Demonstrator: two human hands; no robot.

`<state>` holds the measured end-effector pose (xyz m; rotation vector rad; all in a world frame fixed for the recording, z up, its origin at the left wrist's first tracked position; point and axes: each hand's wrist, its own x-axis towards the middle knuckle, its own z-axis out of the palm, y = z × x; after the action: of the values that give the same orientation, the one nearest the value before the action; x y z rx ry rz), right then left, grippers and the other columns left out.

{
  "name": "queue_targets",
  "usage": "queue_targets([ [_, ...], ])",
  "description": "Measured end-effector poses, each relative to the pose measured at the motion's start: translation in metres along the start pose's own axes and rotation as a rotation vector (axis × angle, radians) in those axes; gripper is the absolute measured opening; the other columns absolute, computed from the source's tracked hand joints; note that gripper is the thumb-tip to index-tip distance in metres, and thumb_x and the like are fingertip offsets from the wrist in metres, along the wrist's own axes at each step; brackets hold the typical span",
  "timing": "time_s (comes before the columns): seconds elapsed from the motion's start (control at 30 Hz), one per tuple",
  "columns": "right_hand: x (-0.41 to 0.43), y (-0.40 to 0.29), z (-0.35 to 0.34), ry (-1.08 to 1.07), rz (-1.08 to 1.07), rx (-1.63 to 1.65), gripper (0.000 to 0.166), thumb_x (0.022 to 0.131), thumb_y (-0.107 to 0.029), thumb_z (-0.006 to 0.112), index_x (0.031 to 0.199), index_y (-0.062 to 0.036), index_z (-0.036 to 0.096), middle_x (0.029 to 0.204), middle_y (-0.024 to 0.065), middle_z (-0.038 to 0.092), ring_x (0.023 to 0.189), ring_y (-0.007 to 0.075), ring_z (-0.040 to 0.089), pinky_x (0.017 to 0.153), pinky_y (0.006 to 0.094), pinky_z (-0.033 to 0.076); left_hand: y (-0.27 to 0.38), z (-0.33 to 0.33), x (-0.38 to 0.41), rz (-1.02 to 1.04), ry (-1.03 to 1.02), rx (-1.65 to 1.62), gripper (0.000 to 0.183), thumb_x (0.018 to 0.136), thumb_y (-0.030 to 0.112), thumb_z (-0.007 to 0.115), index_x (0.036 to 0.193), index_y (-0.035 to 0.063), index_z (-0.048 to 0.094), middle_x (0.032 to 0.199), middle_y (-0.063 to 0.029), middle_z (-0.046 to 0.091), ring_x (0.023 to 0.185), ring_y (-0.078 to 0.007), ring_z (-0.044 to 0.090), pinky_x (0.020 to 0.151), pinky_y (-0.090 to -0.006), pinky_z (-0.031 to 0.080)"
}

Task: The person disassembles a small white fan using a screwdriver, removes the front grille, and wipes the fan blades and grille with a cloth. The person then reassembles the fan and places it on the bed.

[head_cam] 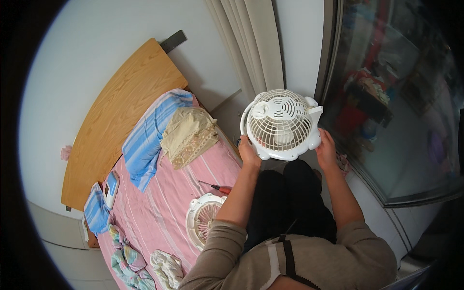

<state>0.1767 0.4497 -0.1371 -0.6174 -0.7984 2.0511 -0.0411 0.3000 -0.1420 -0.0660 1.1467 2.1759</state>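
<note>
Between my two hands a white plastic fan housing (286,123) is held up in front of my knees, its domed rear grille and round vented cover facing me. My left hand (249,150) grips the lower left of its rim. On the opposite side my right hand (326,146) clasps the rim near the lower right. Most of my fingers are hidden behind the housing. A screwdriver (219,188) with a red and black handle lies on the bed to my left. Beside it sits a white ring-shaped fan grille (201,215), partly covered by my left arm.
The bed has a pink striped sheet (145,214), a blue striped pillow (152,134), a folded beige cloth (190,134) and crumpled cloths (166,268). A wooden headboard (119,112) backs it. A glass sliding door (391,137) stands to my right, a curtain (250,43) ahead.
</note>
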Motion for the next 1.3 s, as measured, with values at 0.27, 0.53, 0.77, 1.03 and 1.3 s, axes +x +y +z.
queue_targets([
  [0.27, 0.004, 0.022, -0.016, 0.009, 0.070, 0.097, 0.022, 0.098, -0.022, 0.055, 0.115, -0.0076, 0.057, 0.113, 0.0046, 0.061, 0.109, 0.0157, 0.057, 0.094, 0.0337, 0.045, -0.019, -0.015, 0.007, 0.019, 0.035, -0.018, 0.044, 0.105, 0.039, 0.032, 0.111, 0.0020, 0.056, 0.097, -0.0113, 0.065, 0.082, -0.0236, 0.063, 0.079, -0.0394, 0.053],
  [0.53, 0.000, 0.023, -0.009, -0.087, 0.136, 0.131, 0.020, 0.097, -0.019, 0.056, 0.114, -0.0080, 0.055, 0.115, 0.0058, 0.060, 0.110, 0.0189, 0.058, 0.096, 0.0358, 0.045, -0.016, -0.021, 0.001, 0.043, 0.062, -0.078, 0.042, 0.105, 0.035, 0.033, 0.106, 0.0009, 0.057, 0.088, -0.0101, 0.063, 0.073, -0.0211, 0.060, 0.069, -0.0370, 0.053],
  [0.77, -0.011, 0.016, 0.005, -0.097, 0.188, 0.154, 0.027, 0.098, -0.017, 0.053, 0.121, -0.0038, 0.055, 0.119, 0.0082, 0.061, 0.114, 0.0207, 0.057, 0.098, 0.0354, 0.044, -0.012, -0.022, -0.009, 0.083, 0.107, -0.096, 0.040, 0.104, 0.035, 0.036, 0.104, 0.0020, 0.060, 0.087, -0.0091, 0.063, 0.073, -0.0202, 0.060, 0.069, -0.0361, 0.052],
  [1.03, -0.019, 0.006, 0.038, -0.247, 0.277, 0.104, 0.033, 0.097, -0.013, 0.052, 0.127, -0.0010, 0.054, 0.125, 0.0099, 0.060, 0.118, 0.0225, 0.056, 0.100, 0.0384, 0.043, 0.019, -0.049, -0.032, 0.066, 0.028, -0.160, 0.040, 0.102, 0.038, 0.036, 0.109, 0.0053, 0.057, 0.085, -0.0093, 0.062, 0.072, -0.0214, 0.060, 0.071, -0.0379, 0.054],
  [1.3, -0.028, 0.009, 0.128, -0.319, 0.317, 0.034, 0.040, 0.093, -0.009, 0.057, 0.130, 0.0034, 0.050, 0.124, 0.0144, 0.060, 0.114, 0.0254, 0.059, 0.098, 0.0387, 0.046, 0.076, -0.072, -0.060, 0.173, 0.213, -0.305, 0.044, 0.103, 0.034, 0.032, 0.106, -0.0011, 0.057, 0.090, -0.0131, 0.063, 0.076, -0.0232, 0.063, 0.070, -0.0374, 0.054],
])
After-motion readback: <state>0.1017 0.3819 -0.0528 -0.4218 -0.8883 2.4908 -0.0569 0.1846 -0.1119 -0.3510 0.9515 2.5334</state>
